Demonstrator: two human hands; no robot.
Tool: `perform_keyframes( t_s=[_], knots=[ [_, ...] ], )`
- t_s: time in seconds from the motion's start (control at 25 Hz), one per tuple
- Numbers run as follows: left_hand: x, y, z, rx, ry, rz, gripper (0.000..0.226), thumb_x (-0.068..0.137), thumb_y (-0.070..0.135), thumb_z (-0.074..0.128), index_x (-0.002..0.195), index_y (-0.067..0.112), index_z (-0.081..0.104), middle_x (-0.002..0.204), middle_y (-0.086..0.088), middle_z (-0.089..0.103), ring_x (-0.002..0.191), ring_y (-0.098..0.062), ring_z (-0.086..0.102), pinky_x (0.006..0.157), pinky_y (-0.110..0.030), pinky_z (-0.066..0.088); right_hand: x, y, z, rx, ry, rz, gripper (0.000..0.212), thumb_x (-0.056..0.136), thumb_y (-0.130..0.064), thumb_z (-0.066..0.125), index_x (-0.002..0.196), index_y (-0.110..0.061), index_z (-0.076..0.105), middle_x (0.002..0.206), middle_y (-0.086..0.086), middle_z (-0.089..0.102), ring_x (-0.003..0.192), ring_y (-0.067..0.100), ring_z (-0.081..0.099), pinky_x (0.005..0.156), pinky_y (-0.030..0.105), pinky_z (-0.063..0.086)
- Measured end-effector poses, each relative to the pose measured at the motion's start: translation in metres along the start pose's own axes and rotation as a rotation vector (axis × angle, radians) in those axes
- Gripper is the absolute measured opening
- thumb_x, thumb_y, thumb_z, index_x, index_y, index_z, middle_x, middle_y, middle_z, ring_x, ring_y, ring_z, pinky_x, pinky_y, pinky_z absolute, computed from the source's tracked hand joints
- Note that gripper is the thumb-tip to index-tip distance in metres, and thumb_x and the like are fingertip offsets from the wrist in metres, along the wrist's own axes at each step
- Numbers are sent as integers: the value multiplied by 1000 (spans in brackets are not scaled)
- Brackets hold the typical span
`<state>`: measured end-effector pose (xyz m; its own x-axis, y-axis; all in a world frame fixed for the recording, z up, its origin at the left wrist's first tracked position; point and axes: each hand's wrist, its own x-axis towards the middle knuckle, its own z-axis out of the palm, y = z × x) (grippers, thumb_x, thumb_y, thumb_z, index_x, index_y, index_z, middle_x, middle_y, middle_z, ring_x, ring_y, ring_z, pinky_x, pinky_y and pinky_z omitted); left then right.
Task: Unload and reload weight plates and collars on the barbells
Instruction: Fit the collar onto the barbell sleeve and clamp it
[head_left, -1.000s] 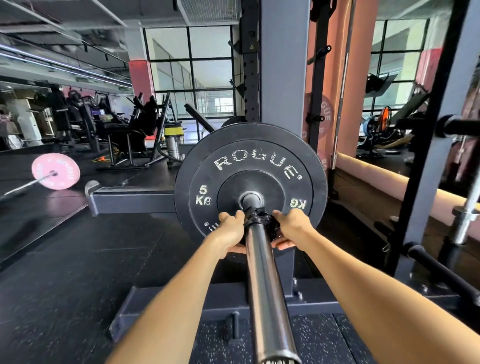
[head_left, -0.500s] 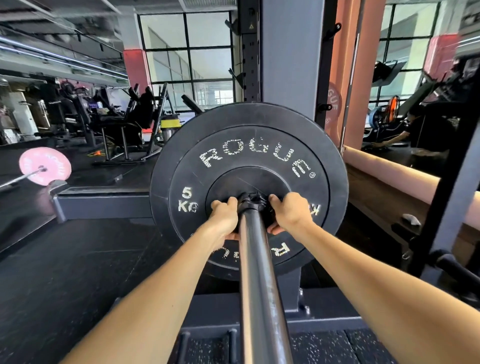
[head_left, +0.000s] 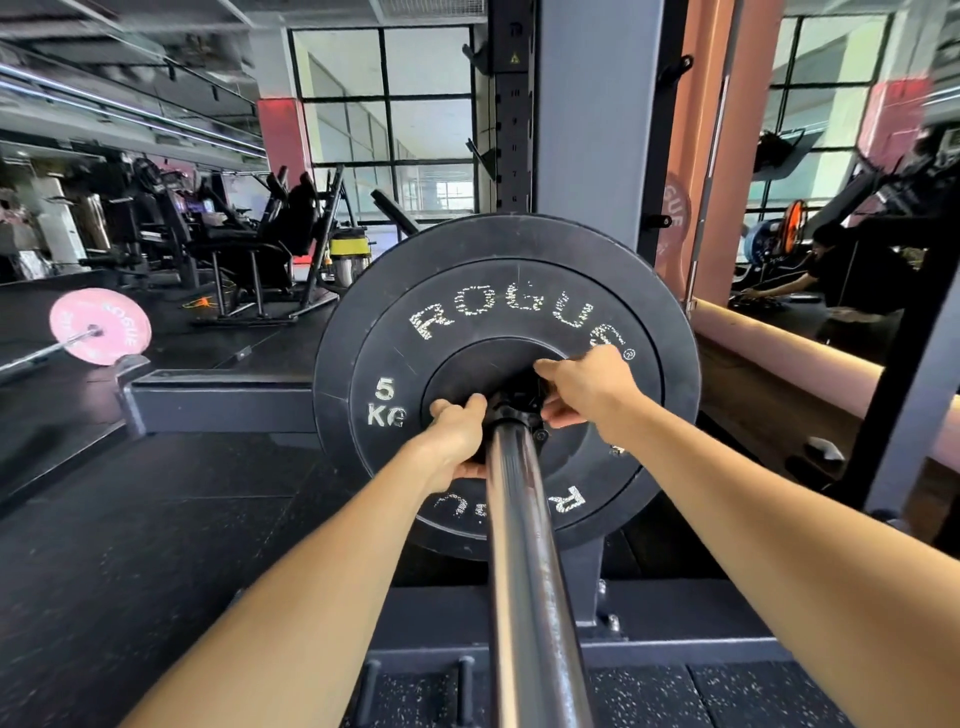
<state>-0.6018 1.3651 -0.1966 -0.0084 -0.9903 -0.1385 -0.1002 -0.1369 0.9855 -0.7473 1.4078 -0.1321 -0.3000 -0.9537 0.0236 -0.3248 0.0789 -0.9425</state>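
A black 5 kg Rogue plate (head_left: 519, 312) sits on the steel barbell sleeve (head_left: 524, 545), which runs from the bottom of the view up to the plate's hub. A black collar (head_left: 511, 408) clamps the sleeve right against the plate. My left hand (head_left: 457, 441) grips the collar from the left, fingers wrapped around it. My right hand (head_left: 582, 384) is on the collar's right side, fingers curled at its upper edge and lever; the collar is mostly hidden by both hands.
The grey rack upright (head_left: 597, 130) stands behind the plate, with its base beam (head_left: 223, 402) to the left. A pink plate on another barbell (head_left: 101, 325) lies on the floor far left. Gym machines (head_left: 244, 244) stand behind. A person (head_left: 852, 270) bends at the right.
The view has moved closer to the plate. My right hand has shifted up and right on the collar, with its fingers spread more. My left hand stays gripping the collar.
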Motion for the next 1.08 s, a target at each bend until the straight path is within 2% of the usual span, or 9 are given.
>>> perform_keyframes(
  t_s=[0.08,0.24,0.36,0.44,0.52,0.64,0.8,0.92,1.08],
  knots=[
    [-1,0,-1,-23,-8,-15,24,101,41,39,104,17,32,109,-10,53,82,-22,63,45,-29,54,-1,1,0,173,-37,133,33,85,-26,77,100,1,66,75,8,63,58,20,60,49,30,58],
    [-4,3,0,-32,-16,-26,29,101,41,39,113,16,31,107,-10,56,80,-22,65,44,-30,54,-2,-2,13,151,-117,250,31,80,-38,79,84,-15,59,72,-2,47,60,13,43,49,26,44],
    [-4,4,2,-32,-11,-14,31,100,43,41,113,16,32,112,-11,58,82,-23,67,45,-31,54,0,-3,27,123,-109,233,35,76,-41,82,92,-17,62,69,-4,49,59,12,43,49,25,39],
    [-6,2,0,-25,-17,-13,30,100,43,41,112,17,33,115,-11,58,85,-24,67,47,-31,55,1,2,31,112,-114,242,46,72,-50,82,98,-17,62,81,-3,54,71,15,50,52,26,41],
    [-6,0,-4,8,-36,-20,33,100,45,39,117,17,35,122,-12,58,90,-26,68,58,-36,59,3,10,29,136,-123,213,52,72,-56,79,99,-15,63,86,-1,56,77,16,52,54,26,43],
    [-9,8,-10,103,-79,-80,68,94,66,31,137,14,34,131,-15,56,107,-32,64,80,-44,57,4,29,21,322,-116,214,39,90,-48,64,76,-13,54,63,1,46,53,14,43,45,24,42],
    [-26,31,-6,109,-168,-135,98,68,91,43,135,19,39,132,-4,49,104,-27,65,61,-37,60,-3,57,20,373,-155,383,28,99,-26,51,81,-4,54,71,10,57,60,21,56,51,31,53],
    [-24,33,-1,171,-110,-96,87,69,78,60,127,14,48,132,-3,49,107,-26,61,62,-38,60,-8,61,24,413,-178,390,29,101,-22,51,79,-3,56,75,11,61,63,20,60,40,25,51],
    [-26,24,7,75,-11,-90,74,75,62,63,124,14,39,108,-5,57,88,-19,61,53,-31,49,-11,62,22,416,-156,356,26,99,-11,55,76,-1,59,67,12,63,40,16,62,34,22,47]
  ],
)
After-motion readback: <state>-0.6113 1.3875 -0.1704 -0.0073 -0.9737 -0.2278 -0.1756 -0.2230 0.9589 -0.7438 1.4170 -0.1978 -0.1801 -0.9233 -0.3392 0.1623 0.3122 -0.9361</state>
